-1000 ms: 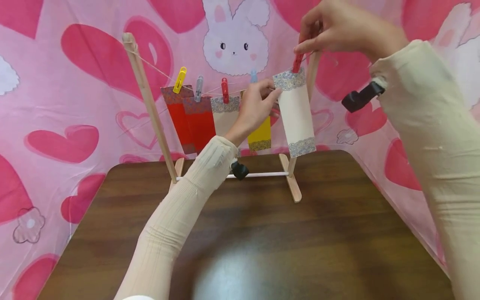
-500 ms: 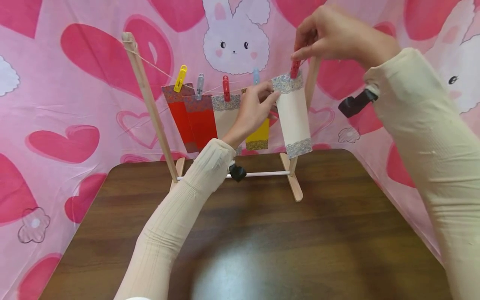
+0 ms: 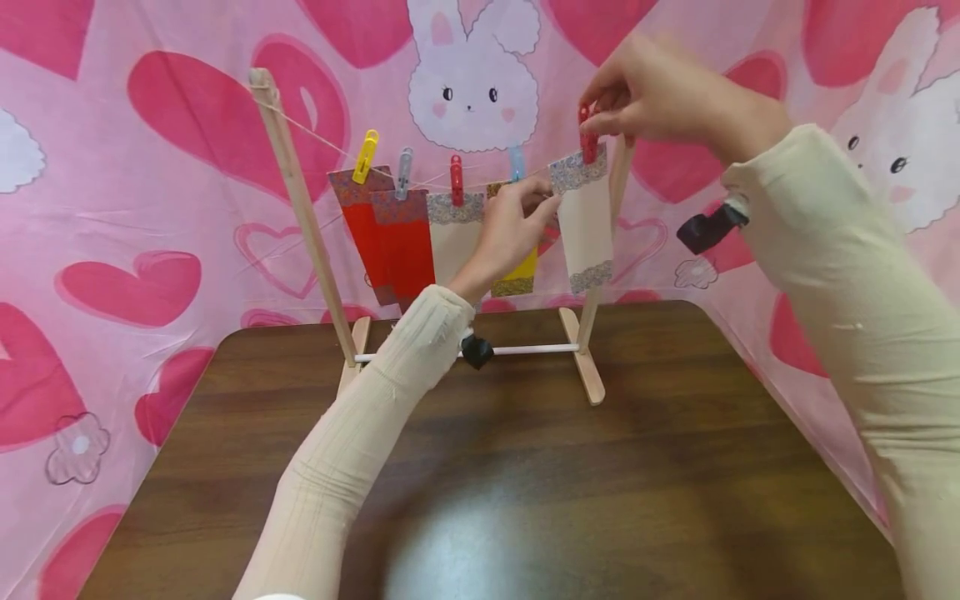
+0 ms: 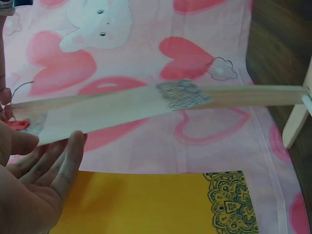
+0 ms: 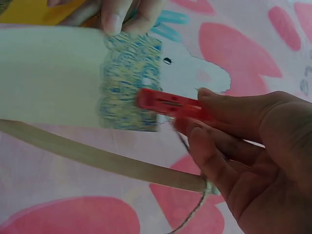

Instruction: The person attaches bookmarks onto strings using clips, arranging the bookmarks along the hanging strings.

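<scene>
My right hand (image 3: 660, 96) pinches a red clothespin (image 3: 588, 148) between thumb and fingers. In the right wrist view, the clothespin's tip overlaps the blue-patterned top end of a white card (image 5: 53, 73). A string runs just behind my right fingertips there. My left hand (image 3: 513, 229) pinches the same card near its upper left edge; the left wrist view shows the thumb on one side and fingers behind. The card hangs down in front of the stand's right post. Directly behind the left hand is a yellow card (image 4: 146, 200) with a dark lace pattern, partly hidden.
Left along the string hang two red cards (image 3: 408, 250) and another white card (image 3: 452, 242), under yellow, grey and red clothespins. A light blue clothespin (image 3: 516, 162) stands above the yellow card. The wooden stand (image 3: 307, 225) rests on a brown table (image 3: 600, 483) before a pink backdrop.
My right hand has moved a little down and left, and more of the red clothespin shows. The white card's lower end has shifted slightly left and up. The left hand stays nearly in place.
</scene>
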Tool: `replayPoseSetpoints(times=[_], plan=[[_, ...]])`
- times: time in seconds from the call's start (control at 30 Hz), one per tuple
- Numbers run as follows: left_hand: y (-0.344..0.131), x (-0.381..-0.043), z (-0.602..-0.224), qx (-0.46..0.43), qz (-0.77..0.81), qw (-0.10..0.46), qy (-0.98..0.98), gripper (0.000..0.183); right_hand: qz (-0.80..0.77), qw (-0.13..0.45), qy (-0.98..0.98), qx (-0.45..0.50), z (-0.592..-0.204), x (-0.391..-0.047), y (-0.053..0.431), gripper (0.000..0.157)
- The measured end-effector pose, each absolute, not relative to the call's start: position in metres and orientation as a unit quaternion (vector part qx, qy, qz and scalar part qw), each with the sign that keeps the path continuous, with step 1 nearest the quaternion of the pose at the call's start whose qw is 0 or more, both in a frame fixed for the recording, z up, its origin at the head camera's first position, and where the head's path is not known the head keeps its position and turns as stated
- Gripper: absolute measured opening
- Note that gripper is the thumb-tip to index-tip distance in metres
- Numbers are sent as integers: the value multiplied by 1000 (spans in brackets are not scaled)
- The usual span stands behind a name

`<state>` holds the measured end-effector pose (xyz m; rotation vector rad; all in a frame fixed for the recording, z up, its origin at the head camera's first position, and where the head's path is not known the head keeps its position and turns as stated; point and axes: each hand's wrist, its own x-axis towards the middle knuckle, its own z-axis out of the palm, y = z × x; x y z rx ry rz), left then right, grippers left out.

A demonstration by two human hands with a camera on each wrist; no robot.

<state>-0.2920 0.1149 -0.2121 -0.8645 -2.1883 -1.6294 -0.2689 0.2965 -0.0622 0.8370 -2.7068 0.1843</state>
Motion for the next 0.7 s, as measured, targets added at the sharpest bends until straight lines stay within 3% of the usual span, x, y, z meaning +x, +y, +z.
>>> replayPoseSetpoints(times=[0.37, 0.7], plan=[[82, -272, -242, -291, -531, 138, -784, 20, 87, 325, -888, 313, -108, -228, 305, 32], [47, -260, -272, -269, -480, 142, -823, 24, 117, 317, -880, 333, -169, -203, 322, 39]])
